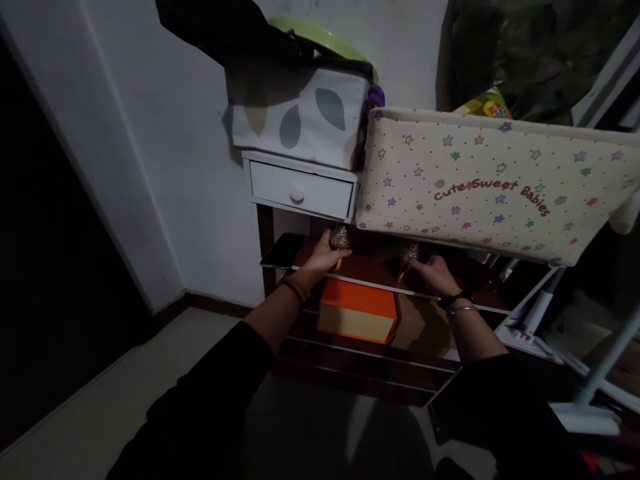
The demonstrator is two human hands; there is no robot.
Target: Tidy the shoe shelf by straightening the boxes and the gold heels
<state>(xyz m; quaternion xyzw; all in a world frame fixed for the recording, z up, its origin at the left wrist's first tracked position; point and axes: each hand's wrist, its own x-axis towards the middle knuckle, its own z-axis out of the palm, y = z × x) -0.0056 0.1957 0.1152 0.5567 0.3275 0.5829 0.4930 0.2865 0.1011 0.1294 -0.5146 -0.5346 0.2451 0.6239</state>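
Observation:
My left hand (324,257) is closed around a dark, glittery shoe (341,237) at the upper shelf (367,268) of a dark red rack; a tan part shows below the fingers. To the right, my right hand (434,273) grips a second glittery shoe (413,251), whose tan underside points down toward the shelf's front edge. Both shoes are partly hidden by my fingers and the dim light. Under them, on the shelf below, sits an orange box (357,310) with a cream side, next to a brown cardboard box (423,327).
Above the shelf are a white drawer (300,188) and a star-printed fabric basket (480,180) overhanging the rack. A leaf-patterned box (300,117) rests on the drawer unit. At the left end of the shelf lies a black flat object (284,250). A pale broom-like tool (585,417) stands right.

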